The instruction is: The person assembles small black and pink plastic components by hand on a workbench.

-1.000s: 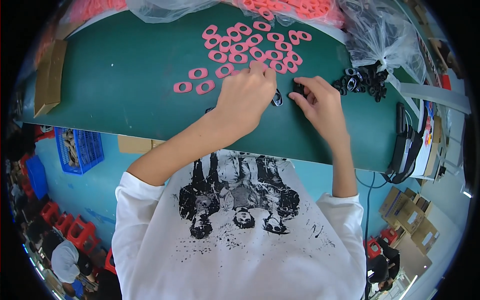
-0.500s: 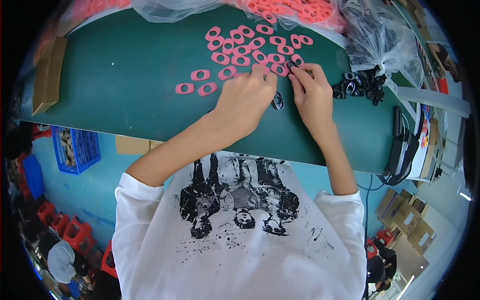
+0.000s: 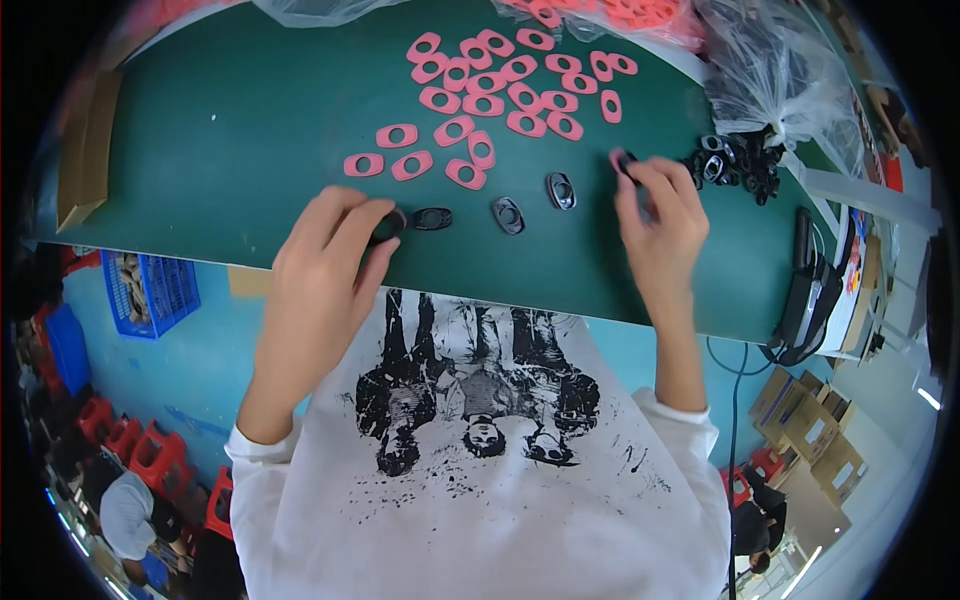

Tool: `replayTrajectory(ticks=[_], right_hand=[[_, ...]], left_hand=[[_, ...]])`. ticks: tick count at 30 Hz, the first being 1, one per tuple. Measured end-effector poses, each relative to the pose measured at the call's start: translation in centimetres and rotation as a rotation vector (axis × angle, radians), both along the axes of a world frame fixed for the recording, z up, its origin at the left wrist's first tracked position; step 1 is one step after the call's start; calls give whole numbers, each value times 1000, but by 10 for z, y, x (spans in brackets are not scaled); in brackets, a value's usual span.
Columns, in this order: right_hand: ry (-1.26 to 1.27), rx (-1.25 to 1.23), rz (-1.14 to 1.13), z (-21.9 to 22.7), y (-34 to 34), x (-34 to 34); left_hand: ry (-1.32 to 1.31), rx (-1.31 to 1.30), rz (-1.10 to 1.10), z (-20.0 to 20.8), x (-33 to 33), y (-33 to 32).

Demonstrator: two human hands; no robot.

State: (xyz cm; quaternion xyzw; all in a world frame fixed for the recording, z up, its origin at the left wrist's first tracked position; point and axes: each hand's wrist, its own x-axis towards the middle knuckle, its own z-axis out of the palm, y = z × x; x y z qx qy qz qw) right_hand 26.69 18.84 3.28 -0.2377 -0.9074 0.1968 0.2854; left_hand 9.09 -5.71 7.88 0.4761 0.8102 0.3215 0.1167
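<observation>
My left hand [image 3: 325,265] is near the table's front edge, thumb and fingers closed on a black oval part [image 3: 391,222]. Right beside it lies a black oval frame [image 3: 433,218]. Two more glossy black frames, one at centre [image 3: 508,215] and one farther right [image 3: 562,191], rest between my hands. At the right, my right hand [image 3: 664,205] pinches a small black part [image 3: 626,161] together with a pink piece [image 3: 615,158], held off the table. Beyond my hands, several flat pink rings [image 3: 483,105] with rounded ends are spread over the green tabletop [image 3: 220,170].
A plastic bag of pink pieces [image 3: 640,14] lies at the far edge. A pile of black parts [image 3: 745,165] sits at the right beside a clear bag [image 3: 780,90]. An open cardboard box [image 3: 92,150] stands at left. Below the table is a blue crate [image 3: 150,293].
My left hand has moved left and nearer, off the pink rings, and holds a black part. My right hand has shifted right and slightly nearer. More black frames now show on the table.
</observation>
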Motion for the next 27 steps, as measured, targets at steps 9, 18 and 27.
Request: replayTrajectory(ticks=[9, 18, 27], right_hand=[[-75, -52, -21, -6, -8, 16], [-178, -46, 44, -5, -2, 17], [-137, 24, 10, -12, -2, 18]], left_hand=[[13, -15, 127, -38, -3, -23], [-30, -36, 104, -38, -6, -25], [6, -26, 99, -41, -9, -24]])
